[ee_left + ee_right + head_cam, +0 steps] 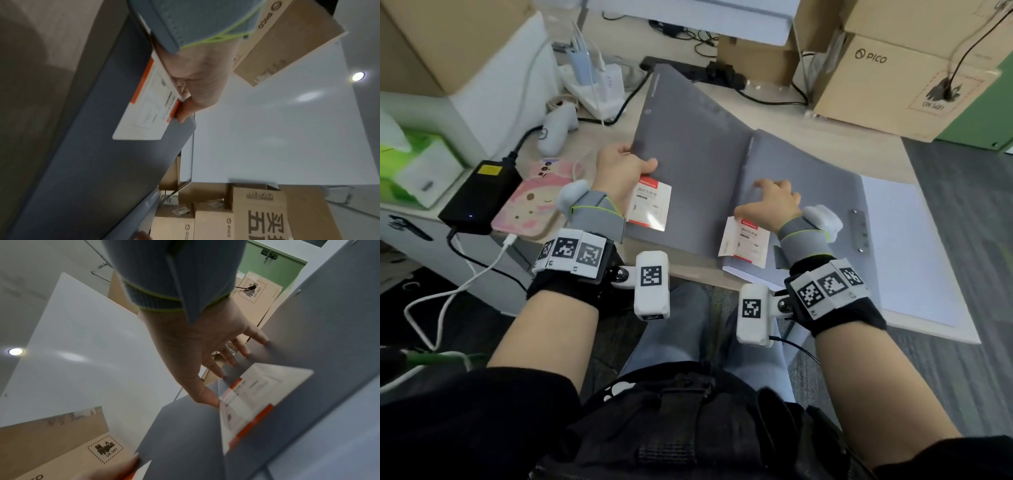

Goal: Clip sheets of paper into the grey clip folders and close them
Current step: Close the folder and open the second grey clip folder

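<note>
Pinching one grey folder (688,154), left hand (625,168); right hand (770,205) seemingly flat.

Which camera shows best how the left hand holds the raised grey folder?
The head view: the left hand grips the left edge of the raised grey folder, thumb on top, with the whole cover visible. The left wrist view shows only the palm and thumb beside the folder's label. The right wrist view catches just a fingertip at the bottom edge.

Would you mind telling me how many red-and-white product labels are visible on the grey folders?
2: one label beside the left hand, another under the right hand. Others may be hidden.
</note>
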The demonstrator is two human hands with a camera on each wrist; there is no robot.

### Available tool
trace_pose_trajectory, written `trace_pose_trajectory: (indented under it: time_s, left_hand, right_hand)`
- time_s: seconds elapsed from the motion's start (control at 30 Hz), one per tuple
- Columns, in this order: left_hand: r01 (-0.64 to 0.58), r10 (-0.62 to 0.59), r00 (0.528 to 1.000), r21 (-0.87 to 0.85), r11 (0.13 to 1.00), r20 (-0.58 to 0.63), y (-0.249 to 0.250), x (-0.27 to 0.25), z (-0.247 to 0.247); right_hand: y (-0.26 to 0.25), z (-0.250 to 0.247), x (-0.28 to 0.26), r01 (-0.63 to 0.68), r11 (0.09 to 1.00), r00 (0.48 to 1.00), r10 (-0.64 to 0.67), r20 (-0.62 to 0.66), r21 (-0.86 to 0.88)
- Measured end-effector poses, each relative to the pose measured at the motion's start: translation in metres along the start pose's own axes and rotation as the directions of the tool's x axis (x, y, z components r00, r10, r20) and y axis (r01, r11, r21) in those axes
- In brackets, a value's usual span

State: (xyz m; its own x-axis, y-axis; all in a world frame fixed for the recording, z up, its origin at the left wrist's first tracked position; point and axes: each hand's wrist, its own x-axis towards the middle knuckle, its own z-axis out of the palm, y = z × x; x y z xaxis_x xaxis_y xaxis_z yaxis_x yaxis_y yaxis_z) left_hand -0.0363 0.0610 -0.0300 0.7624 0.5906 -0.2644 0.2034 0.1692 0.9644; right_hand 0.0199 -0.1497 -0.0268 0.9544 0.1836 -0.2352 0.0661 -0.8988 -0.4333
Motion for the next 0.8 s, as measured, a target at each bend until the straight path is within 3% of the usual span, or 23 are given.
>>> trace_pose_trajectory:
  time_s: [0.1,0.23,0.4,0.6,0.8]
  left_hand:
    - [-0.078,0.073,0.992,-0.048,0.996,-0.098,0.006,0.002,-0.019]
    - [-0.257,0.243,0.959,-0.093,0.962,-0.144,0.023,-0.014,-0.030]
    - [-0.406,0.382,0.905,-0.113,0.907,-0.185,0.042,-0.025,-0.033]
    - [-0.478,0.464,0.878,-0.211,0.853,-0.113,0.066,-0.043,-0.012]
    - [-0.383,0.417,0.905,-0.266,0.884,0.082,0.059,-0.057,0.036]
  right_hand:
    - [-0.005,-0.001,-0.003,-0.003,1.000,0.999,0.004,0.036,-0.020]
    - [-0.017,0.004,-0.006,0.018,1.000,0.997,-0.017,0.073,-0.011]
    - [-0.024,-0.001,-0.007,0.035,0.982,0.996,-0.048,0.068,0.187]
    - [-0.017,-0.019,-0.009,0.081,0.865,0.991,-0.016,-0.134,0.496]
    - [0.029,-0.048,-0.012,0.058,0.706,0.928,0.223,-0.299,0.705]
